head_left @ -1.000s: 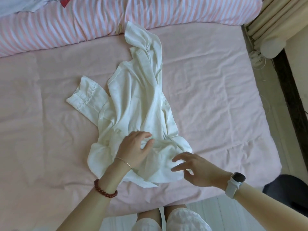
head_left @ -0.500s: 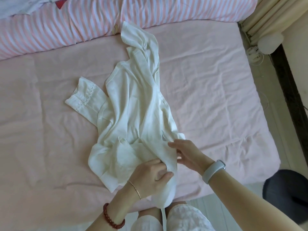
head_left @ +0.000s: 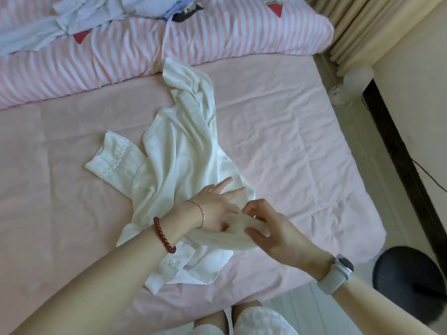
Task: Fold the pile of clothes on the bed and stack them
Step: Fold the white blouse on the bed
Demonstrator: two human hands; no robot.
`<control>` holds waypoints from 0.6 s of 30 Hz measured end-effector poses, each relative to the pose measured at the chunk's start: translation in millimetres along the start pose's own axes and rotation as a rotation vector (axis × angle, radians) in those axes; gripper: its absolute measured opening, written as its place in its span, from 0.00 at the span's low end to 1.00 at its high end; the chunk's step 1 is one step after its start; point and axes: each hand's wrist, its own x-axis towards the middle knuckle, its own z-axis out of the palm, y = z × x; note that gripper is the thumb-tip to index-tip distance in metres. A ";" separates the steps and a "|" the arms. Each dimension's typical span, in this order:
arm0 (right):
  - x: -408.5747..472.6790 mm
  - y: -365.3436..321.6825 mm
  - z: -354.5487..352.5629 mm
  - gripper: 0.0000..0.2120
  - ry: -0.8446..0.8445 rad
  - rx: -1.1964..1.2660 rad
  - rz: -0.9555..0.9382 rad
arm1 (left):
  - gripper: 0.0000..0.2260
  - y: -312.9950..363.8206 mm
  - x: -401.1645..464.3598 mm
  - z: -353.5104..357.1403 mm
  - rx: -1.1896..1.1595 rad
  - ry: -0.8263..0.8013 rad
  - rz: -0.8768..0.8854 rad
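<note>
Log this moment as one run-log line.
stage: spreading garment | left hand: fingers straight, flat on white blouse | right hand: pinches blouse edge | bed: blouse crumpled, unfolded

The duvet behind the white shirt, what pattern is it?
Pink and white stripes on the duvet, seen in the head view.

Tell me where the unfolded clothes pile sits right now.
The clothes pile lies at the head view's top left, on the striped duvet, beyond the white blouse.
</note>
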 end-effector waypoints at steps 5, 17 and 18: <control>-33.1 72.4 15.9 0.20 -0.063 -0.361 0.334 | 0.09 8.7 12.1 28.0 0.239 -0.078 0.002; -47.2 106.9 32.6 0.04 0.075 -0.214 0.453 | 0.22 -22.0 23.5 38.7 0.220 -0.189 -0.190; -46.9 106.0 31.1 0.06 0.116 -0.149 0.446 | 0.24 -23.1 27.3 38.8 0.254 -0.240 -0.207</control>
